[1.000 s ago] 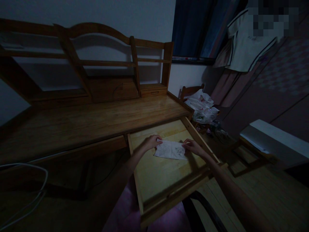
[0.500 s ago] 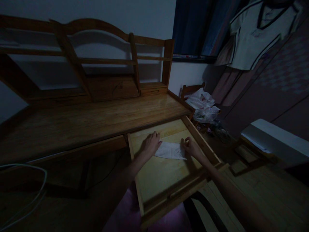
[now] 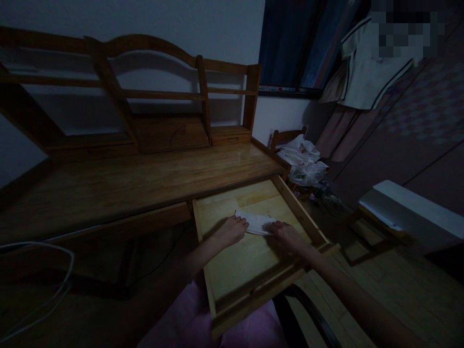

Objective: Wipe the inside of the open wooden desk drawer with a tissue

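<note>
A strip of white paper [image 3: 258,223], narrow and apparently folded, lies over the bottom of a pulled-out wooden drawer [image 3: 239,263]. Its left end is in the closed fingers of my left hand [image 3: 234,229]. At the other end, my right hand [image 3: 286,235] has its fingers closed on the paper's edge. Faint marks on the paper are too dim to read. The fingertips of both hands partly cover its ends.
The drawer juts from a wooden desk [image 3: 155,179] with a shelf unit behind it. Plastic bags [image 3: 302,157] sit on a chair at the right. A white box-like object [image 3: 416,208] rests on a stool farther right. A white cable [image 3: 70,261] hangs at the left.
The paper has become a narrower strip, its near edge folded up. My right hand has turned palm-down onto its right end, and my left hand has shifted slightly right and nearer me.
</note>
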{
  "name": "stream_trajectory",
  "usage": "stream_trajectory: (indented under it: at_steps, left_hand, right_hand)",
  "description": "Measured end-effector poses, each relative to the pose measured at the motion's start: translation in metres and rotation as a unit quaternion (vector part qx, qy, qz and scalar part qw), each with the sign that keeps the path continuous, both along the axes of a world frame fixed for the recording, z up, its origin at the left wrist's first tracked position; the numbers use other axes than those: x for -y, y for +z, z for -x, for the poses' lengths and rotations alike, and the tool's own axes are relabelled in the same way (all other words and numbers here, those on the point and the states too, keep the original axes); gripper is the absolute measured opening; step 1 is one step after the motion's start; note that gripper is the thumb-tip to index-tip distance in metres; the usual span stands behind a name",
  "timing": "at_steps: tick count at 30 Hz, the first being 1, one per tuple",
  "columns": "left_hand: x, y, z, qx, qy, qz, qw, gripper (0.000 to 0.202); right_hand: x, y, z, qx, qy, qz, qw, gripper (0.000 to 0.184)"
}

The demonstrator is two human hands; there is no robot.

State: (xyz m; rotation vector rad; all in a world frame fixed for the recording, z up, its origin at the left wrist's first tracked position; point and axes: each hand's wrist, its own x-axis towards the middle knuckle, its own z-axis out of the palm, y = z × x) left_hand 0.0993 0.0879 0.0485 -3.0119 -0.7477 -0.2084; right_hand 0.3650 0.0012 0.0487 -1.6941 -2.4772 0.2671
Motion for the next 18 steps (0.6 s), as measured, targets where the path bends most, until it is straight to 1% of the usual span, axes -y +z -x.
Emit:
stream_trajectory:
  at_steps: [1, 2, 3, 4, 5, 6, 7, 8, 10, 11, 12, 13, 14, 15, 17, 18]
  left_hand:
    - [-0.001, 0.006, 0.004, 0.008, 0.012, 0.003, 1.0, 0.019]
    - [-0.001, 0.012, 0.01, 0.021, 0.024, 0.017, 0.999, 0.019]
    - [0.0, 0.02, 0.015, 0.037, 0.036, 0.043, 0.998, 0.019]
    - [0.001, 0.027, 0.02, 0.061, 0.044, 0.09, 0.993, 0.02]
    - [0.003, 0.034, 0.024, 0.104, 0.052, 0.178, 0.977, 0.02]
    - [0.007, 0.041, 0.026, 0.156, 0.051, 0.274, 0.948, 0.021]
    - [0.011, 0.047, 0.028, 0.213, 0.041, 0.366, 0.905, 0.022]
    - [0.016, 0.054, 0.028, 0.269, 0.025, 0.446, 0.853, 0.022]
    - [0.03, 0.066, 0.023, 0.355, -0.008, 0.553, 0.753, 0.03]
    - [0.037, 0.073, 0.02, 0.381, -0.025, 0.589, 0.712, 0.04]
    - [0.045, 0.08, 0.016, 0.392, -0.041, 0.619, 0.679, 0.051]
    - [0.052, 0.087, 0.013, 0.395, -0.048, 0.642, 0.655, 0.059]
    - [0.059, 0.095, 0.01, 0.39, -0.043, 0.66, 0.641, 0.063]
    - [0.066, 0.102, 0.008, 0.372, -0.026, 0.677, 0.634, 0.062]
    - [0.078, 0.116, 0.008, 0.355, 0.006, 0.699, 0.62, 0.054]
    - [0.083, 0.122, 0.009, 0.35, 0.013, 0.706, 0.615, 0.05]
  right_hand:
    - [0.0, 0.005, -0.004, -0.066, -0.024, -0.002, 0.998, 0.022]
    - [0.001, 0.011, -0.008, -0.143, -0.049, -0.003, 0.989, 0.017]
    - [0.003, 0.019, -0.011, -0.225, -0.074, -0.007, 0.972, 0.013]
    - [0.005, 0.029, -0.012, -0.304, -0.098, -0.016, 0.947, 0.013]
    - [0.007, 0.039, -0.012, -0.376, -0.119, -0.028, 0.919, 0.015]
    - [0.01, 0.05, -0.01, -0.434, -0.137, -0.041, 0.89, 0.018]
    - [0.013, 0.062, -0.006, -0.478, -0.149, -0.05, 0.864, 0.02]
    - [0.016, 0.075, 0.001, -0.51, -0.156, -0.051, 0.844, 0.022]
    - [0.023, 0.1, 0.017, -0.554, -0.147, -0.016, 0.819, 0.026]
    - [0.026, 0.113, 0.027, -0.566, -0.137, 0.006, 0.813, 0.029]
    - [0.028, 0.125, 0.036, -0.564, -0.123, 0.028, 0.816, 0.032]
    - [0.03, 0.136, 0.045, -0.555, -0.11, 0.042, 0.823, 0.034]
    - [0.032, 0.146, 0.053, -0.539, -0.1, 0.049, 0.835, 0.036]
    - [0.034, 0.155, 0.06, -0.521, -0.094, 0.05, 0.847, 0.038]
    - [0.036, 0.169, 0.069, -0.488, -0.098, 0.043, 0.866, 0.042]
    - [0.037, 0.175, 0.071, -0.478, -0.108, 0.038, 0.871, 0.043]
